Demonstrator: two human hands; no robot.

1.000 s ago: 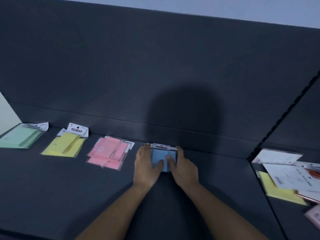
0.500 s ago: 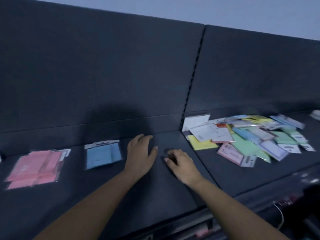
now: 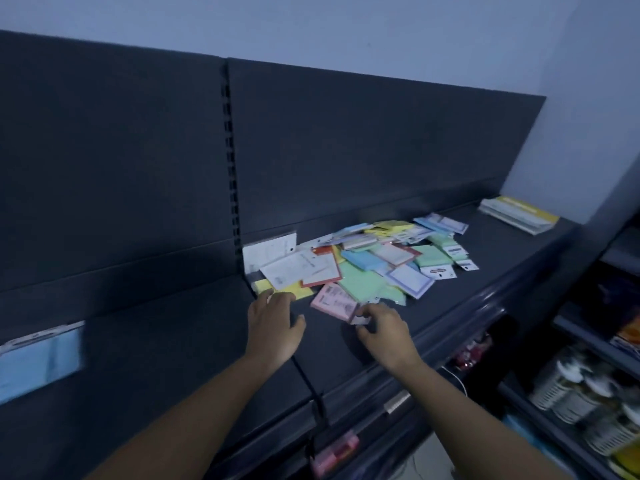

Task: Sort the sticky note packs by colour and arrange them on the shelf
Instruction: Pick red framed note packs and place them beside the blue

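On the shelf (image 3: 173,358), the blue pack (image 3: 41,362) is now left behind at far left and the unsorted pile (image 3: 381,265) is reached. The left hand (image 3: 273,327) is spread open; the right hand (image 3: 384,332) is curled at a pink pack (image 3: 334,301), grip uncertain. Another pick seems begun.

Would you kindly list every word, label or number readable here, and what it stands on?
No text can be read.
White header cards in the pile: print too small.
White sheets at the pile's left: faint, illegible.
Blue pack header: blurred.
Bottle labels at lower right: blurred.
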